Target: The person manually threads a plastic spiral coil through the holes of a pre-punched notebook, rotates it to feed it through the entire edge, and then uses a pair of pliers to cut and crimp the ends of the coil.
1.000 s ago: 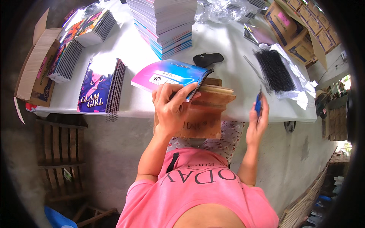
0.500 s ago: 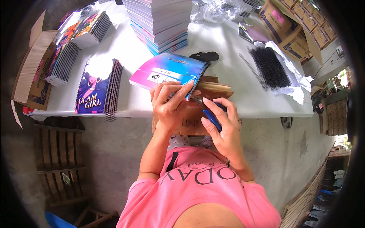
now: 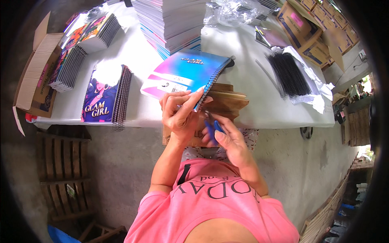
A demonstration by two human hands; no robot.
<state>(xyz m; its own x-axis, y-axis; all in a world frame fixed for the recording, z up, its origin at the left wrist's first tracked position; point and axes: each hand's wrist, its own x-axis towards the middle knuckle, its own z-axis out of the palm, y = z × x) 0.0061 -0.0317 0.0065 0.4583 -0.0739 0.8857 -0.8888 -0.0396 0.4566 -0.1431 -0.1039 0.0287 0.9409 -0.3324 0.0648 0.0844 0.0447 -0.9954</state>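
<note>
My left hand [image 3: 180,111] grips the near corner of a blue-and-pink spiral notebook [image 3: 196,73], thumb on top of its cover. The notebook is held tilted above the table, with its black coil [image 3: 214,83] along the right edge. Just below the coil's near end, my right hand [image 3: 235,143] is closed around small blue-handled pliers [image 3: 210,128]. The pliers' jaws are blurred and stand slightly apart from the coil. Beneath the notebook lies a brown wooden or cardboard block [image 3: 227,101], partly hidden by the notebook and my hands.
A tall stack of notebooks [image 3: 182,24] rises behind. Purple-covered spiral notebooks [image 3: 99,95] lie at left, beside more piles and an open carton [image 3: 36,77]. Black coils [image 3: 287,73] rest on white paper at right, near cartons [image 3: 300,24]. The table's front edge runs below my hands.
My right hand has drawn the pliers down and left, away from the coil's end. The notebook has shifted slightly right and turned, uncovering more of its cover and coil.
</note>
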